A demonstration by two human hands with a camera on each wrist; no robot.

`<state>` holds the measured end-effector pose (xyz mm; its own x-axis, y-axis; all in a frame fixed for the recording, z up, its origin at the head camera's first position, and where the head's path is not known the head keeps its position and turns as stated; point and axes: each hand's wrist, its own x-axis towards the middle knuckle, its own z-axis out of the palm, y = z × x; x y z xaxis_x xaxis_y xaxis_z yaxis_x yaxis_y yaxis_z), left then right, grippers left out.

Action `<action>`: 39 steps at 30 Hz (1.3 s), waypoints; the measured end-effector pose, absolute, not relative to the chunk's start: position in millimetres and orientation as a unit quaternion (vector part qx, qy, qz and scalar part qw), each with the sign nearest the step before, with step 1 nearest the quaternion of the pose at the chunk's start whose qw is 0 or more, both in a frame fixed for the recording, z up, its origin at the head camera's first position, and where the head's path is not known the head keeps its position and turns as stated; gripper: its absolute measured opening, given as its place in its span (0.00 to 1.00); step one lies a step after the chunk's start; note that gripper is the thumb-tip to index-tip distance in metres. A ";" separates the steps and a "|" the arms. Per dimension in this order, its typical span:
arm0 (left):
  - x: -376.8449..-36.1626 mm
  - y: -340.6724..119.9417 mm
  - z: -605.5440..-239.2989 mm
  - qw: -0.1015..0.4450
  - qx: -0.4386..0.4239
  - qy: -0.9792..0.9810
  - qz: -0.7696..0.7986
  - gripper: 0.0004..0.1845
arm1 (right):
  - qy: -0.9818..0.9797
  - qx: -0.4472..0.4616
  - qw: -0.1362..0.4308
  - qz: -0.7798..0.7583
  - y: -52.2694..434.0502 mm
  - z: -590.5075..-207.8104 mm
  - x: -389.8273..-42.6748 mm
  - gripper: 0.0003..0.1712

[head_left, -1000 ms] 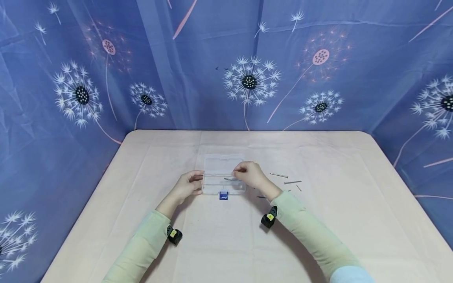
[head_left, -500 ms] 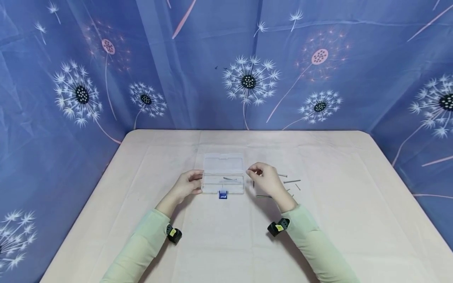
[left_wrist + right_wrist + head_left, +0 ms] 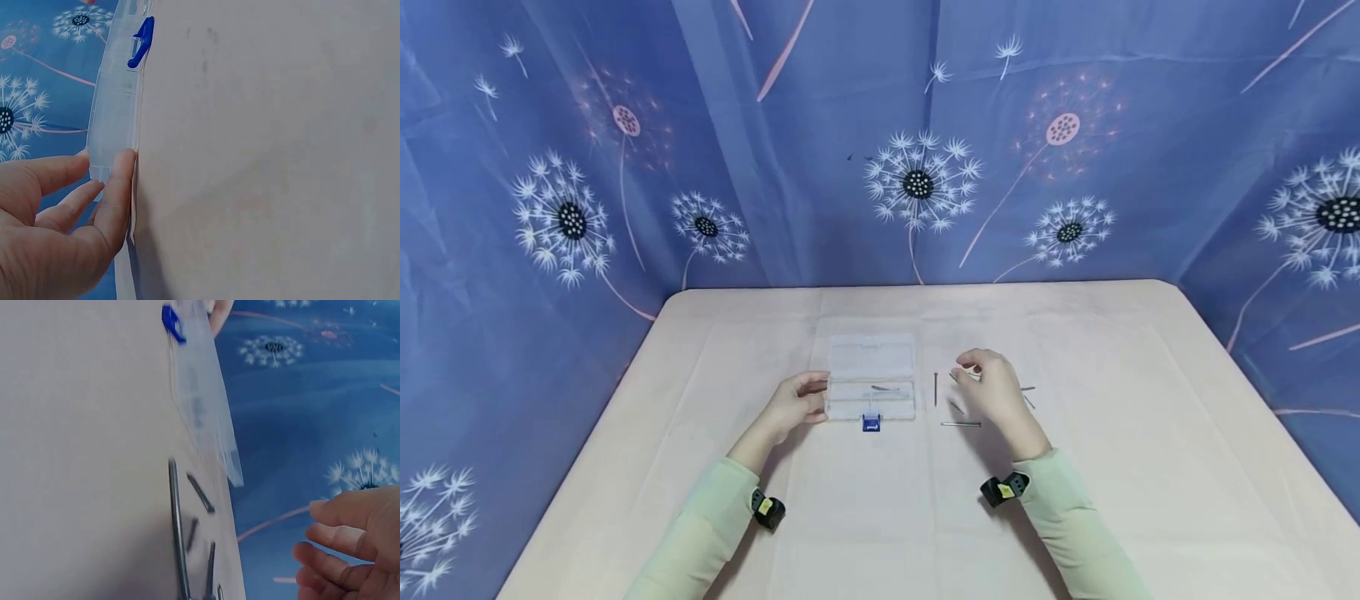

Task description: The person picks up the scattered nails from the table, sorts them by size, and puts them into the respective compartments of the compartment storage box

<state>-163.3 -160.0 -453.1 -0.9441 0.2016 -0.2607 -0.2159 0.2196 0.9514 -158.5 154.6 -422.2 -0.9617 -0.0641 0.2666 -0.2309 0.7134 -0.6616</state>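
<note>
A clear plastic rectangular storage box (image 3: 872,379) with a small blue latch (image 3: 871,423) lies open on the pale pink cloth-covered table (image 3: 1135,467), its long axis running left to right across the table and its lid folded back on the far side. The latch points toward the person. One thin grey metal nail (image 3: 885,388) lies inside the near half, lengthwise along the box.

The left hand (image 3: 792,402) holds the box's left end, thumb and fingertips pressed against its short side; the left wrist view shows the fingers (image 3: 115,187) curled round that corner.

The right hand (image 3: 992,390) hovers over the scattered loose metal nails (image 3: 960,423) just right of the box, its fingers relaxed and loosely bent, holding nothing that can be seen. One nail (image 3: 936,389) lies pointing away from the person, another lies crosswise near the wrist; others are partly hidden under the hand. In the right wrist view the fingers (image 3: 344,515) are spread apart above the nails.
</note>
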 end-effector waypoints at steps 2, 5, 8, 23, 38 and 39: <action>-162.4 -159.4 -456.0 0.169 -0.005 0.762 0.625 0.24 | -0.922 0.074 0.113 0.363 160.6 -423.7 -158.2 0.11; -161.6 -160.5 -459.0 0.167 -0.008 0.761 0.626 0.24 | -0.927 0.059 0.098 0.358 167.5 -425.7 -158.9 0.11; -161.7 -163.1 -458.5 0.166 -0.008 0.764 0.623 0.24 | -0.930 0.045 0.080 0.355 172.8 -428.3 -161.2 0.12; -174.0 -166.7 -445.3 0.158 -0.005 0.771 0.617 0.25 | -0.945 -0.031 0.027 0.324 186.2 -429.6 -182.1 0.13; -166.6 -161.2 -451.2 0.177 -0.005 0.759 0.627 0.25 | -0.953 -0.070 -0.013 0.293 201.9 -443.8 -178.4 0.07; -166.2 -160.4 -451.8 0.179 -0.005 0.758 0.627 0.26 | -0.953 -0.073 -0.016 0.293 202.9 -444.1 -177.9 0.07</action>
